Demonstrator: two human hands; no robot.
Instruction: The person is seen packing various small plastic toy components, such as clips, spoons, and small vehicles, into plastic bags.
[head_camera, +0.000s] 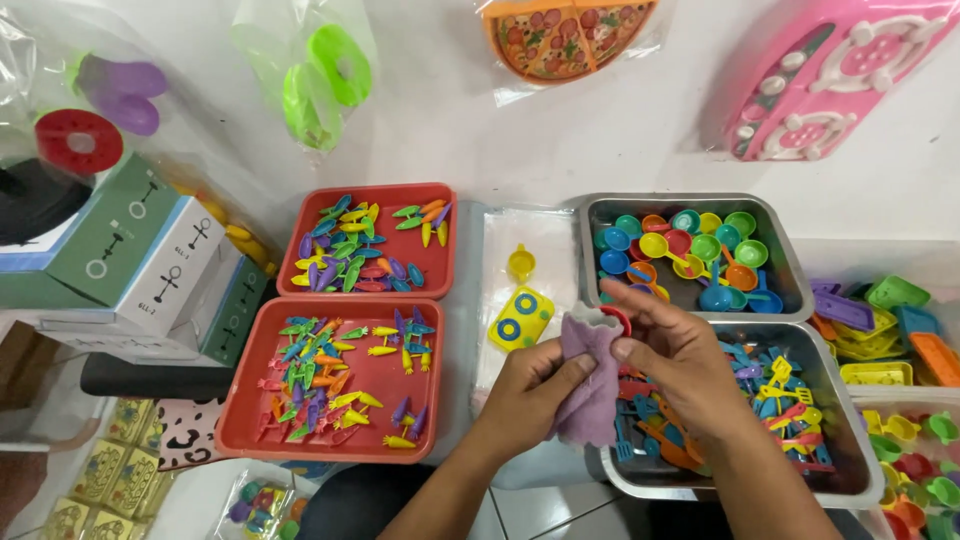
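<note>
While both hands' fingers (560, 375) grip purple cloth (590, 395), metal tray (700, 205) holds toy pans (690, 255).

Purple cloth pouch (592, 380), soft and crumpled, held upright with frayed mouth open, just left of the lower metal tray (850, 470).

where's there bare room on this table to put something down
Bare white top lies behind the red trays and metal bins, short of the pizza toy and pink stove. The plastic sheet between trays and bins is partly free around a yellow cup. Trays, bins and the right edge are crowded.
</note>
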